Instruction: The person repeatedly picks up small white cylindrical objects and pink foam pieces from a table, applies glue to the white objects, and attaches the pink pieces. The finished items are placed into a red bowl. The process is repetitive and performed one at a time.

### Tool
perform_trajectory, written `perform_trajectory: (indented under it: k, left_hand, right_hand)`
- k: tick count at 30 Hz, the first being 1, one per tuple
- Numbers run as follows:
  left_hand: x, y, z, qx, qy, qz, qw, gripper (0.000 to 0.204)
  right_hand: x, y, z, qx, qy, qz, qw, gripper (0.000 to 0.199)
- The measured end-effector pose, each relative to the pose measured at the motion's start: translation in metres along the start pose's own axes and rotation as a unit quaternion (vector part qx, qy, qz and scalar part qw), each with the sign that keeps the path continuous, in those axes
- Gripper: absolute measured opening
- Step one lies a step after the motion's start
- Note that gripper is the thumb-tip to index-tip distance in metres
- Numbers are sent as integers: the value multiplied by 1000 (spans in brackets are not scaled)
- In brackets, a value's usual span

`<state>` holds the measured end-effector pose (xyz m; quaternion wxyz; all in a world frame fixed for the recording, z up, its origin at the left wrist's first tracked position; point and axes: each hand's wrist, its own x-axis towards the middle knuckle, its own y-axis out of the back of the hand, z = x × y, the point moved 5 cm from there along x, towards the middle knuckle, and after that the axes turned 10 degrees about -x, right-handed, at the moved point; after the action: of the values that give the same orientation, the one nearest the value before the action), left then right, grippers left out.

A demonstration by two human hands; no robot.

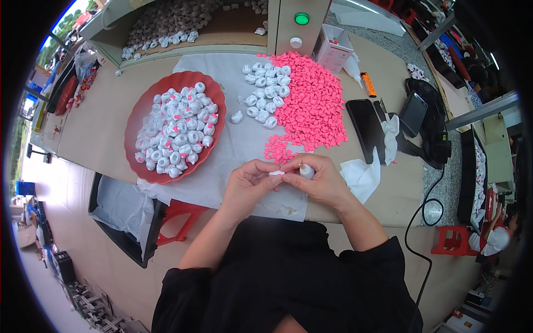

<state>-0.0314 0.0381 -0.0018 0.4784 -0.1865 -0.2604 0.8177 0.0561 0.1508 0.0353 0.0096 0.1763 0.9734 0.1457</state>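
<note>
Over the near edge of the white sheet [216, 194], my left hand [251, 182] pinches a small white piece [275, 172] with a bit of pink at it. My right hand [325, 182] meets it fingertip to fingertip and has a small white squeeze bottle [306, 171] tucked in its grip. Whether the right fingertips also hold a pink piece is too small to tell. Just beyond my hands spreads a heap of small pink pieces [311, 100]. Several white figures [265, 91] stand left of it. Further left, a red scalloped bowl [132, 119] is full of white figures with pink parts.
A black phone [366, 125], crumpled white tissue [363, 176], an orange lighter [367, 84] and a white box [333, 49] lie on the right. A black bag [430, 102] trails a cable. At the back stands an open cabinet [222, 47]; a black lined crate [125, 213] sits lower left.
</note>
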Motion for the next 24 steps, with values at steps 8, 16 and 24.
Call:
perform_trajectory:
  k: [8,16,24]
  left_hand:
    - [0,1,0,-21,-38,39,998,16]
    - [0,2,0,-40,-20,20,999,19]
    - [-2,0,0,-11,-29,40,999,17]
  right_hand:
    - [-2,-7,0,-32,94,68,993,13]
    - [-5,-5,-1,-31,75,80,993,12]
    - [-9,-8,1,-34,97,90,991,10]
